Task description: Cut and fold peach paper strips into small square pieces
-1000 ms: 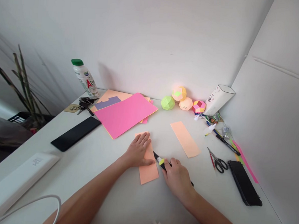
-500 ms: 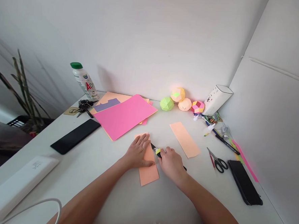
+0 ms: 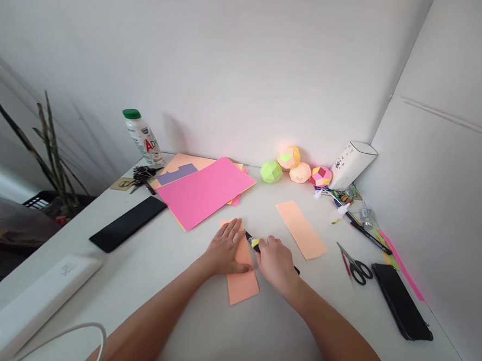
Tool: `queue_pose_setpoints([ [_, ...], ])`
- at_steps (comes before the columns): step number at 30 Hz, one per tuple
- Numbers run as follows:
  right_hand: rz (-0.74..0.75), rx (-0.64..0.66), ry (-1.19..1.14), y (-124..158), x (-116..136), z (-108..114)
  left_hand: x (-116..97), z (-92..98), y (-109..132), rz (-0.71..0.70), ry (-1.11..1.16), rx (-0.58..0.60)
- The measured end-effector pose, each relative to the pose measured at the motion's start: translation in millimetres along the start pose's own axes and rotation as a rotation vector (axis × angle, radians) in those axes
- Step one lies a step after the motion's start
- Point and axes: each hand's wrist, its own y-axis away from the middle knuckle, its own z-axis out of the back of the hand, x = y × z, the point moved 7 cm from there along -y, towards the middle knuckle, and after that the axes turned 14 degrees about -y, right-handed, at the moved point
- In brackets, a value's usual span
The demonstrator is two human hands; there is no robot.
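My left hand (image 3: 224, 248) lies flat on a peach paper strip (image 3: 242, 289) in front of me, fingers stretched out and thumb spread toward the strip's right edge. My right hand (image 3: 277, 264) is wrapped round a black and yellow utility knife (image 3: 254, 243). The knife's front end points up and left, at the strip's right edge close to my left fingertips. Whether the blade touches the paper is too small to tell. A second peach paper strip (image 3: 301, 230) lies apart, to the right beyond my right hand.
Pink paper sheets (image 3: 205, 192) lie at the back left near a bottle (image 3: 144, 139), keys (image 3: 144, 177) and a black flat case (image 3: 128, 223). A white device (image 3: 33, 304) with a cable is front left. Paper balls (image 3: 271, 172), scissors (image 3: 358, 266) and a black pouch (image 3: 400, 302) are right.
The camera view has shifted slightly, so everything appears a little lower and farther right. Both hands, the utility knife and the paper strip keep nearly the same positions relative to each other.
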Motion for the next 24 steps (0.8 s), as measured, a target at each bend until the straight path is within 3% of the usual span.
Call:
queue_pose_setpoints([
  [12,-0.003,-0.002,0.015,10,-3,-5,2,5.8,-2,0.004,0.018,-0.027],
  [24,-0.035,-0.020,-0.013,-7,3,0,2,3.4,-2,0.021,0.043,0.011],
])
